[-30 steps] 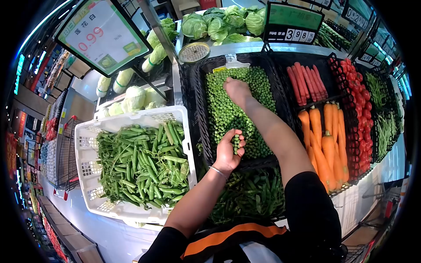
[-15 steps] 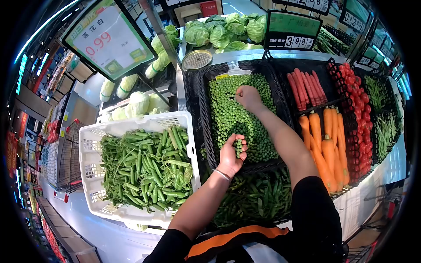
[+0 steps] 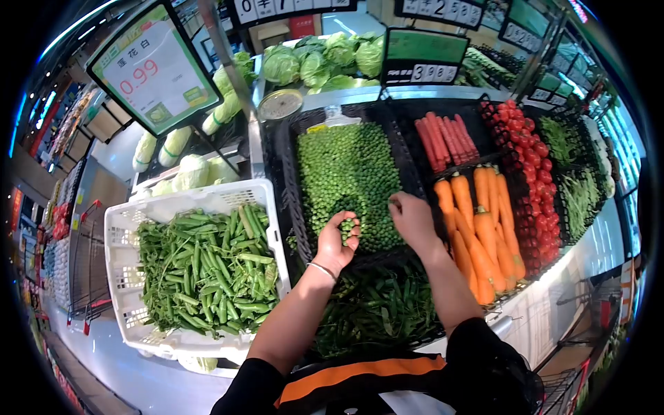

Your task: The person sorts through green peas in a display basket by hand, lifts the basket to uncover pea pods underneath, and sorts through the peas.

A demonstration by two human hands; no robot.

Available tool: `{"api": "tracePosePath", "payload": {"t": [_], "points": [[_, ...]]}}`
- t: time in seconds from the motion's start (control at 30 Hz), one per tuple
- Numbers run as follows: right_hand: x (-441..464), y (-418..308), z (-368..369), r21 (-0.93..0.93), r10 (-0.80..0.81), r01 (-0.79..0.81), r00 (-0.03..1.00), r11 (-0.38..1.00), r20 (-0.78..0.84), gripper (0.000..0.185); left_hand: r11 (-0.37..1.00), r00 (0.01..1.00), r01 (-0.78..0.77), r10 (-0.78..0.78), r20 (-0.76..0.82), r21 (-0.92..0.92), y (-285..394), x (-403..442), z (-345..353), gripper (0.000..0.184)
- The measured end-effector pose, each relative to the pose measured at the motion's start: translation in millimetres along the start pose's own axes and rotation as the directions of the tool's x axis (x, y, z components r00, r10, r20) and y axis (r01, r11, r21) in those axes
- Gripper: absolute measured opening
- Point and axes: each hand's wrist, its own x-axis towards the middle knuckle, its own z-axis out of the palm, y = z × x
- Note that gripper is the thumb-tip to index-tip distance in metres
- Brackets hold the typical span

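Shelled green peas point(image 3: 346, 162) fill a black woven basket point(image 3: 293, 183). Palm up at the basket's near edge, my left hand point(image 3: 337, 241) is curled around a small handful of peas. My right hand point(image 3: 415, 220) hovers by the near right side of the pea heap, its thumb and fingertips drawn together. Whatever may be between those fingertips is too small to make out. Left of the basket stands a white plastic crate point(image 3: 281, 259) heaped with pea pods point(image 3: 214, 266). More pods point(image 3: 377, 304) lie below the basket, partly behind my forearms.
Carrots point(image 3: 487, 238), red root vegetables point(image 3: 443, 142) and packed tomatoes point(image 3: 536, 173) sit to the right. Cabbages point(image 3: 315, 68) and a round tin point(image 3: 280, 104) are behind the basket. A price sign point(image 3: 155, 72) rises at the back left; a shopping cart point(image 3: 90, 263) stands at the far left.
My right hand has come back from the upper middle of the pea heap to its near right side. My left hand still cups peas. The camera view has turned slightly rightward.
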Motion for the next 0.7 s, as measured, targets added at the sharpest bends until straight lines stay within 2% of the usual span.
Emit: {"api": "tracePosePath", "payload": {"t": [0.03,0.07,0.13,0.17,0.2,0.27,0.33,0.4,0.47,0.53,0.6,0.67,0.7], "points": [[-7,16,10,-0.257,0.174,-0.147,0.981,0.955,0.084,0.021,1.0,1.0,0.014,-0.014,0.013,-0.003,1,1,1,0.015],[-16,35,20,-0.506,0.371,-0.269,0.922,0.819,0.109,0.022,0.999,0.999,0.038,-0.038,0.027,-0.004,1,0,1,0.013],[-23,75,58,-0.491,0.172,-0.093,0.978,0.866,0.118,0.034,0.999,0.998,0.04,-0.042,0.044,0.037,1,2,-3,0.012],[-23,41,43,-0.187,0.122,-0.114,0.992,0.976,0.031,0.042,0.999,0.999,0.028,-0.029,0.014,0.044,0,5,-3,0.012],[-25,20,37,-0.101,0.147,-0.15,0.989,0.984,-0.034,0.045,0.998,1.0,0.018,-0.018,-0.014,0.06,0,8,-3,0.011],[-41,-11,31,-0.115,0.078,-0.111,0.961,0.987,-0.264,0.044,0.999,0.999,0.03,-0.031,0.039,0.042,1,9,-9,0.011],[-71,-22,33,-0.193,0.062,-0.124,0.953,0.973,-0.297,0.039,0.997,0.996,-0.001,-0.005,0.086,0.075,-1,8,-11,0.012],[-108,-13,40,-0.269,-0.052,0.025,0.994,0.963,-0.094,0.044,0.998,0.999,-0.033,0.033,0.016,0.06,-4,-5,1,0.016],[-143,-53,29,-0.358,-0.085,0.023,0.984,0.933,-0.158,0.054,0.999,0.999,-0.026,0.025,0.035,0.045,-7,-13,7,0.019],[-162,-61,29,-0.208,-0.047,0.014,0.987,0.978,-0.156,0.062,0.996,0.998,-0.06,0.061,-0.003,0.061,-8,-13,7,0.019],[-174,-59,32,-0.24,-0.023,-0.009,0.991,0.971,-0.133,0.063,0.997,0.999,-0.052,0.051,0.021,0.062,-8,-9,5,0.018],[-182,-53,29,-0.155,0.195,-0.186,0.98,0.97,0.047,0.061,0.998,0.999,-0.03,0.028,0.036,0.05,-6,-4,2,0.019],[-185,-51,28,-0.169,0.199,-0.191,0.979,0.967,0.033,0.061,0.998,0.998,-0.02,0.017,0.052,0.052,-9,-2,4,0.019]]}}
